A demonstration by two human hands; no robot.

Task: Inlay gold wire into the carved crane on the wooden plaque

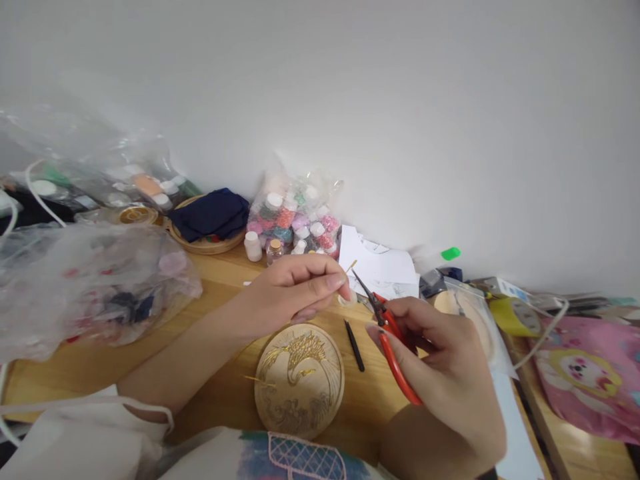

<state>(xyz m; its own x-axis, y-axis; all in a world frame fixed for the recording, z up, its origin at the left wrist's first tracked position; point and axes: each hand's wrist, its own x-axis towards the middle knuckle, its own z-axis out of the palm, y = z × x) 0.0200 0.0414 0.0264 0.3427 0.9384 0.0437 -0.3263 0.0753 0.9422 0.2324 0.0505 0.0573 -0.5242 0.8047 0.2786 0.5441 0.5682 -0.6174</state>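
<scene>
My left hand is closed in a pinch above the table, with a short gold thread sticking up from its fingertips. In my right hand are red-handled scissors with slim dark blades. Their tips point up and left, close to the thread; whether they touch it I cannot tell. Below both hands lies a round embroidery piece, worked in gold with a bird-like figure and grey swirls. A loose gold strand juts from its left side. A dark, slim pen-like tool rests to the right of it.
Bags of bead jars stand against the wall, with a small white bottle in front. Navy cloth lies on a wooden hoop. A plastic bag fills the left. White papers and a pink bag lie rightward.
</scene>
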